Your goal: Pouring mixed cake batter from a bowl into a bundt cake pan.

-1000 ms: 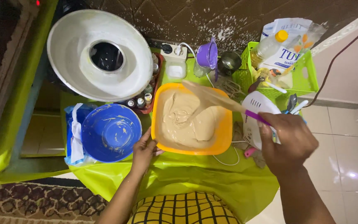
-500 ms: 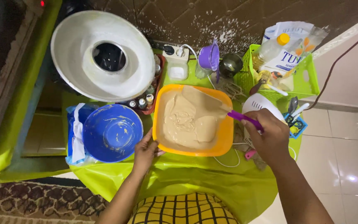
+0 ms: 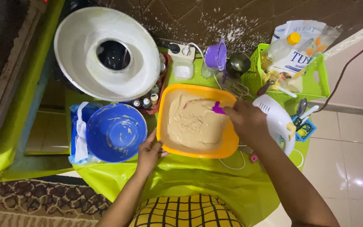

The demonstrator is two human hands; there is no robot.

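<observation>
The right hand pinches a purple spatula pointing left over the batter; the left hand clasps the orange bowl.

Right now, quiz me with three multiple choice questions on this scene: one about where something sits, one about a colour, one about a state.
1. Where is the blue bowl?
A. Beside the orange bowl, on the left hand's side
B. Inside the green basket
C. On the tiled floor

2. What colour is the spatula handle in the right hand?
A. Red
B. Purple
C. White

3. What does the orange bowl hold?
A. Nothing
B. Clear water
C. Pale batter

Answers: A, it sits next to the orange bowl by the left hand; B, purple shows by the fingers; C, beige batter covers its bottom.
</observation>
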